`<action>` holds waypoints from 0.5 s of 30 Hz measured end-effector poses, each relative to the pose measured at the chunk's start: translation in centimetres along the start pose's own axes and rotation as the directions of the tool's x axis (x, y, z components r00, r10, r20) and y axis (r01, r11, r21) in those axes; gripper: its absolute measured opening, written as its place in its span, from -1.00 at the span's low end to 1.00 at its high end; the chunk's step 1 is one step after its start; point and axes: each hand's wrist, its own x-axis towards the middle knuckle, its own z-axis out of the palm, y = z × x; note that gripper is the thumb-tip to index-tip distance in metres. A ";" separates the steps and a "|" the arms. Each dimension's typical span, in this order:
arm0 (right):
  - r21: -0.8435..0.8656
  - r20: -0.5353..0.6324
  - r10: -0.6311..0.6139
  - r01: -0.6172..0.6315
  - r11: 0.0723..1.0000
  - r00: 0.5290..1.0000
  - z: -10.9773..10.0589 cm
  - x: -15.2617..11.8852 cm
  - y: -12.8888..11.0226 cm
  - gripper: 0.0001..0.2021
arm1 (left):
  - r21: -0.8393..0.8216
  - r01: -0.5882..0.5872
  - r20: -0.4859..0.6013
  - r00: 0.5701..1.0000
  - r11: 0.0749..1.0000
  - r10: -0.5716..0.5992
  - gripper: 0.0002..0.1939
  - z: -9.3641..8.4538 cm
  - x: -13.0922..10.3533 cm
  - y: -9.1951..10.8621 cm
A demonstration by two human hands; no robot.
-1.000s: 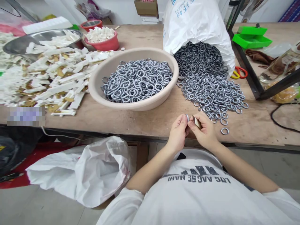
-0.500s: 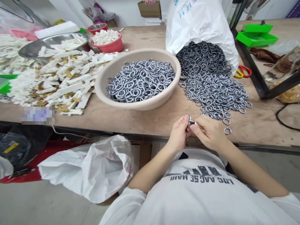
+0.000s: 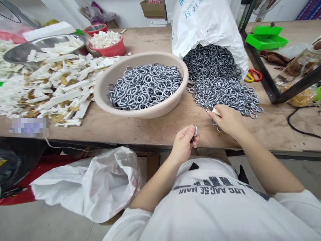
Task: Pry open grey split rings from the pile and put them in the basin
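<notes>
Silvery, one ring (image 3: 196,130) is pinched in the curled left hand (image 3: 184,142); the right hand (image 3: 227,119) grips a small tool (image 3: 215,111) near loose rings (image 3: 225,92).

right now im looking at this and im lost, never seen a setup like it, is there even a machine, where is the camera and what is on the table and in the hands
There's no robot: these are a person's bare hands. One camera, worn on the head, looks forward and down.

On the brown wooden table stands a beige oval basin of grey metallic-looking rings. Beside it, a white plastic sack lies open, with more such rings spilling out. At the far left is a heap of white and tan pieces.

The left hand pinches one grey ring. The right hand, near the spilled rings, grips a small pale-handled tool with a dark tip; its exact type is unclear.
</notes>
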 end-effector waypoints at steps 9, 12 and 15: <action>-0.086 0.110 -0.060 0.070 0.994 0.992 0.4 2.6 -1.2 -0.80 | -0.005 -0.017 -0.116 0.993 1.000 0.016 -0.43 -2.2 1.2 1.1; 0.475 0.262 -0.169 0.026 0.880 0.950 -0.6 0.8 -2.2 -0.69 | -0.004 -0.023 -0.141 0.990 1.000 0.023 -0.50 -1.8 1.5 1.2; 0.902 0.369 -0.382 -0.226 0.369 0.847 -0.8 -1.3 -3.7 -0.65 | 0.058 -0.014 -0.078 0.997 0.998 0.018 -0.51 -0.8 1.8 0.7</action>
